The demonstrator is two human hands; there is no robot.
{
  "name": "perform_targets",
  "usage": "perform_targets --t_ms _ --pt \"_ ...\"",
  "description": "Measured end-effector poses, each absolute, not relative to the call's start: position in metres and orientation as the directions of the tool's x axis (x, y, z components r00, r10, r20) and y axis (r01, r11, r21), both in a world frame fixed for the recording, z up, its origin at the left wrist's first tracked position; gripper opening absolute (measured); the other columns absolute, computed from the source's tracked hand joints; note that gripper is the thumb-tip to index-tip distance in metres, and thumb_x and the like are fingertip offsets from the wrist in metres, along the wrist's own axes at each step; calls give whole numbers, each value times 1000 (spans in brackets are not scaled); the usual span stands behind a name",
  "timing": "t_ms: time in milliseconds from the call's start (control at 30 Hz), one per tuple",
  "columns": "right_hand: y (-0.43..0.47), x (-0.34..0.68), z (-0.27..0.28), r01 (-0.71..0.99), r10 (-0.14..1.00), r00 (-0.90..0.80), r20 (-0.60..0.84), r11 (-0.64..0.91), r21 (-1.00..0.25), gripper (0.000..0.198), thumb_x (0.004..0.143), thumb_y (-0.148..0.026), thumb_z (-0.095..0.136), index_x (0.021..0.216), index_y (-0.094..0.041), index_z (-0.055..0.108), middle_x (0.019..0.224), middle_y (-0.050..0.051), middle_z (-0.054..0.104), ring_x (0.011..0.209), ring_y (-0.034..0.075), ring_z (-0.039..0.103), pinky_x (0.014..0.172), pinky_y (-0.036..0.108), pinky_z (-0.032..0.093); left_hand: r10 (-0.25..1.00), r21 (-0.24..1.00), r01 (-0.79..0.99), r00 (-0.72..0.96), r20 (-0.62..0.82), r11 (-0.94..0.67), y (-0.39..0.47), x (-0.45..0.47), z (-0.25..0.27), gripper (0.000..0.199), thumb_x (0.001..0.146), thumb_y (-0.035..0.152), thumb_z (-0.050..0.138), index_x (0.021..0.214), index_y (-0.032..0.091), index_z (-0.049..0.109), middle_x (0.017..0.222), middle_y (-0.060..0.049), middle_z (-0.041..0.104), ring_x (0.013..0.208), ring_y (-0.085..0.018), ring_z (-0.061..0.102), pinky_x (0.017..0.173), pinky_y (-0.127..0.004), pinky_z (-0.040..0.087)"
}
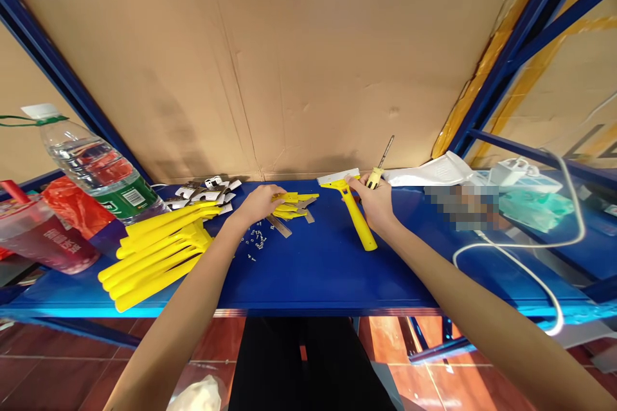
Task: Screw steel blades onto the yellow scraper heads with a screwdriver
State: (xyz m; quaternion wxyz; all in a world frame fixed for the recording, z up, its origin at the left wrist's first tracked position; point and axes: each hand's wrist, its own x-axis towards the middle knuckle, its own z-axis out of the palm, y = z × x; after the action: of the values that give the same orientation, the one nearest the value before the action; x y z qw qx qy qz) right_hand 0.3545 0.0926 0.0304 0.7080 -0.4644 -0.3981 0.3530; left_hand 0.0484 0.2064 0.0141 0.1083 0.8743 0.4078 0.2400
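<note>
My right hand (380, 206) is closed around a screwdriver (375, 177), its shaft pointing up, and also grips a yellow scraper (360, 221) near its head. The scraper has a wide pale blade across the top, and its handle slants down toward the front. My left hand (260, 205) lies at the left edge of a pile of small yellow clamp pieces (290, 206) and metal blades (279, 226). Its fingers are bent in at the pile, and whatever they pinch is hidden. Small loose screws (259, 238) are scattered just below that hand.
Yellow handles (159, 263) are stacked at the left, before packaged metal parts (207, 189). A water bottle (103, 166) and a red drink cup (48, 237) stand far left. A white cable (525, 266) loops across the right. Cardboard (308, 76) walls the back.
</note>
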Motion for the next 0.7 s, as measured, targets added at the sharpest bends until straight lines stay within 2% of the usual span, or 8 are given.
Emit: perform_targets --t_ms 200,333,467,600,700 --pt "92 354 30 -95 876 418 241 306 -947 71 63 -61 104 72 -29 42 73 -1 57 74 24 70 58 40 67 753 333 675 579 314 -658 199 50 25 24 99 42 73 105 26 91 120 -15 88 113 -37 82 102 -40 60" --pt "92 354 29 -105 882 409 234 300 -948 70 61 -59 106 71 -28 43 74 -1 59 74 24 71 59 40 67 730 225 698 616 296 -680 193 54 28 28 104 30 64 114 27 90 122 -14 88 116 -36 81 102 -40 58" --pt "92 353 27 -121 888 400 225 295 -948 70 59 -56 107 71 -28 44 74 -1 60 74 24 72 59 40 68 727 142 725 616 303 -673 190 59 26 36 109 26 55 124 26 87 123 -16 87 114 -34 81 106 -41 56" --pt "93 354 26 -111 892 392 228 291 -950 70 59 -57 107 72 -28 44 74 -2 60 74 24 72 59 39 68 767 156 765 563 308 -625 189 62 23 39 106 17 55 128 26 86 122 -16 87 114 -34 82 105 -40 57" --pt "93 354 26 -107 898 380 221 280 -954 70 59 -57 106 73 -28 44 76 -2 61 73 23 73 59 39 68 792 259 763 495 356 -593 190 64 22 38 104 16 57 128 25 86 130 -15 86 120 -35 81 108 -43 58"
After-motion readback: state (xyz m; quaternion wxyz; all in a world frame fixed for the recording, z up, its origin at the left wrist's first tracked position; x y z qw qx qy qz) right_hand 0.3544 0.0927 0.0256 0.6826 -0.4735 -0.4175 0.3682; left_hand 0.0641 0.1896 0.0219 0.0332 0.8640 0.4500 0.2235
